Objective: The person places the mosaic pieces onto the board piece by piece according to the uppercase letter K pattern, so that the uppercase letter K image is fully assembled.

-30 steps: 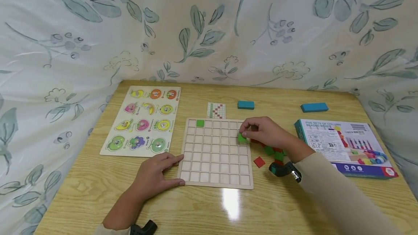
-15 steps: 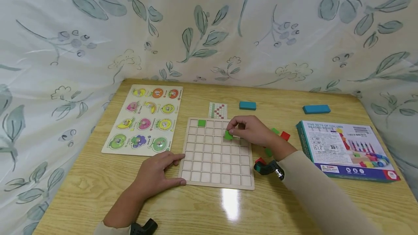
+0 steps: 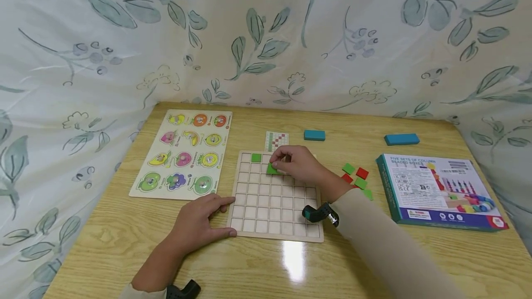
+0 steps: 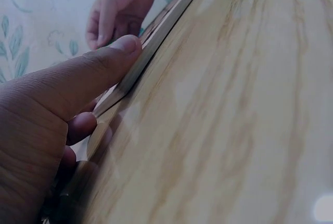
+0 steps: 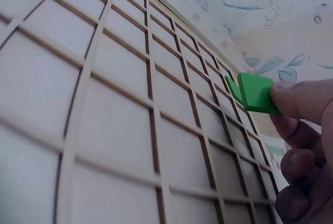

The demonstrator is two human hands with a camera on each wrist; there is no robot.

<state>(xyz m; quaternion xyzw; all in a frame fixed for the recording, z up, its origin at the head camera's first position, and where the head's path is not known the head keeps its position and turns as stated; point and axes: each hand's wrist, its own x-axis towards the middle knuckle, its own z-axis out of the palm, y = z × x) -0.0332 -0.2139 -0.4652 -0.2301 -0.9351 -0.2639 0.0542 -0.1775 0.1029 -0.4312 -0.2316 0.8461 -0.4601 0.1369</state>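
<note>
Loose tiles (image 3: 356,177) beside grid board (image 3: 266,197).

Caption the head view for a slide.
Right hand pinches a green tile over the grid board; left hand steadies its corner.

A fruit peg puzzle (image 3: 184,153), two blue blocks (image 3: 314,135) and a boxed bead set (image 3: 436,188) lie on the table (image 3: 374,262).

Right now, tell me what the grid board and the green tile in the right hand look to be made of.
Grid board: pale unpainted wood, probably thin plywood; matte, dark-edged dividers. Green tile: likely wood painted matte green, flat with crisp edges; could be plastic.
</note>
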